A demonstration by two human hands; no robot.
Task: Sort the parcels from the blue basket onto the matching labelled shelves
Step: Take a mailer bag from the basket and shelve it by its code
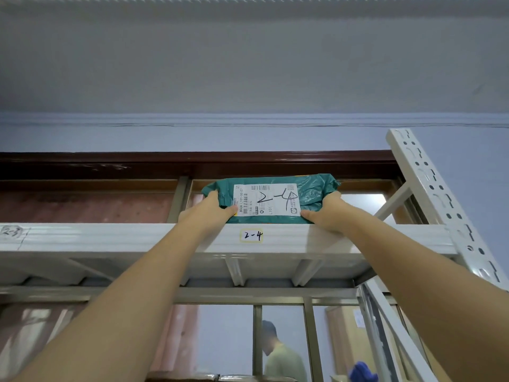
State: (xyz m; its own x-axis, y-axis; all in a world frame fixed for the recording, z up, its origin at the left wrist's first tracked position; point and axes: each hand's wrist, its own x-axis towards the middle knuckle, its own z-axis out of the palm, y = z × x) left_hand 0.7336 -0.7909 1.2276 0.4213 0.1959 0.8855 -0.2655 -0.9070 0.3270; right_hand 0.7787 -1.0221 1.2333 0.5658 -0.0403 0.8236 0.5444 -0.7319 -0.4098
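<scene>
A green plastic parcel with a white shipping label marked "2-4" stands on the top white shelf, right above the small yellow-edged tag "2-4" on the shelf's front beam. My left hand grips the parcel's left end, thumb on its front. At the right end my right hand holds it the same way. Both arms reach up from below. The blue basket is out of view.
A faint "2-3" mark sits on the beam at far left. The perforated white upright post rises at the right. Behind the shelf is a window with a dark wooden frame; a person shows through the glass below.
</scene>
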